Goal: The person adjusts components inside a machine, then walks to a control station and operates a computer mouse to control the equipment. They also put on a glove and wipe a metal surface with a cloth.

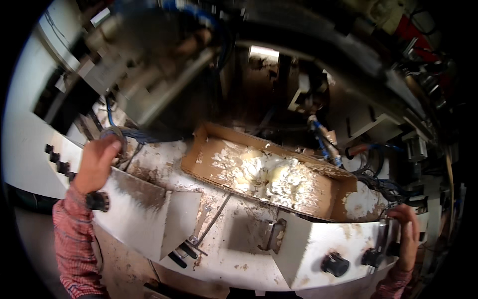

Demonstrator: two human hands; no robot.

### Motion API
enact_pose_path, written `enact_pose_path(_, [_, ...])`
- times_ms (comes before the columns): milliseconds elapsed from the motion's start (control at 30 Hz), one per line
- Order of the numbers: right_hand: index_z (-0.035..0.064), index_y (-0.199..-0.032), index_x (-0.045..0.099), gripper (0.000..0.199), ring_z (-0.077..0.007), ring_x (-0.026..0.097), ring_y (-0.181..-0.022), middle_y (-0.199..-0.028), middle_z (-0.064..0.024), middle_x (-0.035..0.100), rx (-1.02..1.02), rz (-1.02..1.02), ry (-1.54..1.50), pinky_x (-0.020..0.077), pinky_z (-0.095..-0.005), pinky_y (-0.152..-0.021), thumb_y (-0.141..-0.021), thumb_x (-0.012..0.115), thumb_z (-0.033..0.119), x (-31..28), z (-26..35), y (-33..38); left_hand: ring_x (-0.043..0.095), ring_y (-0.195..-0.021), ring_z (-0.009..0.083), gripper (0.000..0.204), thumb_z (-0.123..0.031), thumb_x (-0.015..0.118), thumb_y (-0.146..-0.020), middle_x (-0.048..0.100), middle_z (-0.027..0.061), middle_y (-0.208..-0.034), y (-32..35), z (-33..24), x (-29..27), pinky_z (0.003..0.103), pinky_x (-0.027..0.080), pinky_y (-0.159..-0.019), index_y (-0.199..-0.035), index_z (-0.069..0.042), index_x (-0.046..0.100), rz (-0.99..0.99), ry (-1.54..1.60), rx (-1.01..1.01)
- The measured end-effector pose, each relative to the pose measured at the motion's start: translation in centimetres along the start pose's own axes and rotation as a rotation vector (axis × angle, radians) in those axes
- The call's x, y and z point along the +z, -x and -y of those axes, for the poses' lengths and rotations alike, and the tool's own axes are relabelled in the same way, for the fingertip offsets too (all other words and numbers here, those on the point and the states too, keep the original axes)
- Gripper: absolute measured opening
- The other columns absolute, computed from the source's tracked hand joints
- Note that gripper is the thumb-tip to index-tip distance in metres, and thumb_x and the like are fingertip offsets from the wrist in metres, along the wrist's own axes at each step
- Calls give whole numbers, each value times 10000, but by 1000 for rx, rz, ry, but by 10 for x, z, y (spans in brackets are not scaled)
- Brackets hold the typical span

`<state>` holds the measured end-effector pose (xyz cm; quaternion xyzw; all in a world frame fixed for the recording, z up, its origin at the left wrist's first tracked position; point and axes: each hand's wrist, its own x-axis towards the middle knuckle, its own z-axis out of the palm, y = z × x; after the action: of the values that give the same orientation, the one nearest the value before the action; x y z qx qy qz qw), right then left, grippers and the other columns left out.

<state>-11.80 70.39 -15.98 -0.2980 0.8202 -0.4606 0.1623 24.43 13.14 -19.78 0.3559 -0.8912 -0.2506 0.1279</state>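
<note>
My left hand [96, 163] rests on the upper edge of the left white control box [132, 202], beside a bundle of dark cables. Its fingers point forward and are partly hidden; nothing held shows. At the far right, my right hand [407, 234] lies against the end of the right white control box [331, 236], fingers loosely bent and apart, with no object visible in them. Between the hands, tilted down to the right, is a long open cardboard box [196, 162]. Pale, lumpy, wax-like pieces [269, 177] lie inside it.
Black knobs [334, 264] stick out from both control boxes. Between these boxes, a thin metal rod [215, 219] and black-handled tools [183, 254] lie on the stained white surface. Blurred machinery [159, 74] stands behind on the left, and blue hoses [323, 142] hang beyond the cardboard box.
</note>
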Motion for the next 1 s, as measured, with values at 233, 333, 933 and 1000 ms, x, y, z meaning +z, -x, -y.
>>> enact_pose_path(233, [-72, -1206, 599, 361, -202, 620, -1069, -1132, -137, 678, 67, 58, -138, 460, -328, -969, -947, 589, 178, 7, 8, -9, 649, -799, 412, 292, -251, 617, -946, 683, 212, -880, 19, -32, -30, 430, 529, -783, -1018, 19, 705, -108, -116, 114])
enact_pose_path(333, [-32, -1174, 608, 254, -240, 631, -1064, -1097, -145, 668, -60, 200, 96, 469, -342, -943, -975, 590, 124, 0, 31, -16, 653, -863, 375, 213, -109, 737, -795, 667, 182, -922, 55, -132, -53, 436, 535, -765, -977, -15, 679, -81, -286, 335])
enact_pose_path(933, [-45, -1032, 671, 351, -428, 673, -913, -993, -243, 701, 20, -89, 116, 531, -436, -796, -926, 670, 289, 21, 32, -17, 595, -1003, 356, 322, -130, 721, -802, 616, 158, -1087, 186, -221, 8, 443, 483, -858, -1090, -5, 648, 212, -46, 461])
enact_pose_path(1000, [-39, -1044, 681, 358, -420, 683, -920, -997, -237, 711, 10, -63, 167, 534, -435, -794, -925, 667, 299, 23, 40, -20, 589, -1038, 378, 336, -141, 714, -819, 613, 173, -1127, 220, -196, 15, 458, 482, -889, -1114, 3, 643, 161, -1, 370])
